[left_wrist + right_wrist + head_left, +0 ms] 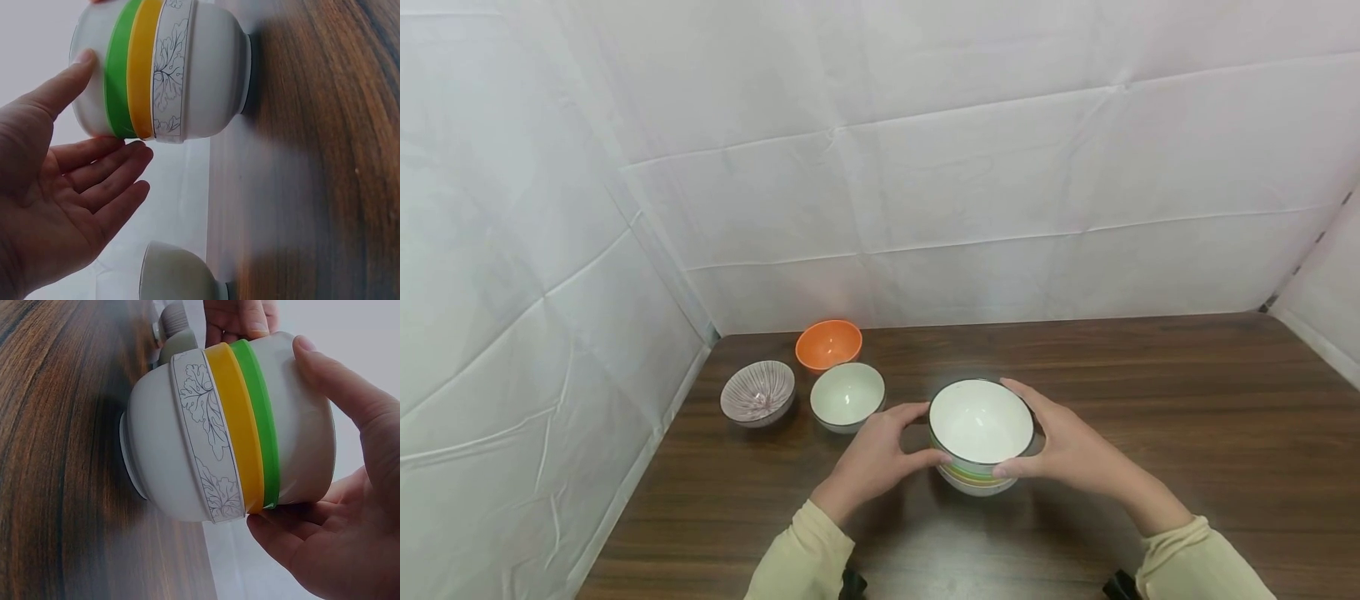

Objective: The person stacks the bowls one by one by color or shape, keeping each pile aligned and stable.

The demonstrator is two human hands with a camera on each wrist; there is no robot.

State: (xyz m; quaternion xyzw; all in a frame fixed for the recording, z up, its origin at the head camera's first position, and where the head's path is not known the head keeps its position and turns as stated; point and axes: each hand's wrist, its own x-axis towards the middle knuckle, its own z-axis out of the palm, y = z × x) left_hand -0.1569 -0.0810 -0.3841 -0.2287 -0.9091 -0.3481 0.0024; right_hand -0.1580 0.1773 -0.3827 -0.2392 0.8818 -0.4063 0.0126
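A white bowl with a dark rim point(981, 421) tops a stack of nested bowls. Beneath its wall show a green band point(119, 69), a yellow band point(142, 69) and, lowest, a white bowl with a leaf-patterned band point(215, 81) whose foot is at the table. My left hand point(883, 450) grips the top bowl from the left, thumb on its near side. From the right, my right hand point(1071, 446) holds the same bowl, thumb in front and fingers round the far side. In the right wrist view, the right thumb point(334, 378) presses the bowl's white wall.
Left of the stack stand a pale green bowl point(847, 396), an orange bowl point(829, 344) behind it, and a purple-striped bowl point(757, 392) farthest left. They are on a dark wooden table point(1187, 400), with white sheeting point(962, 183) hanging at its back and sides.
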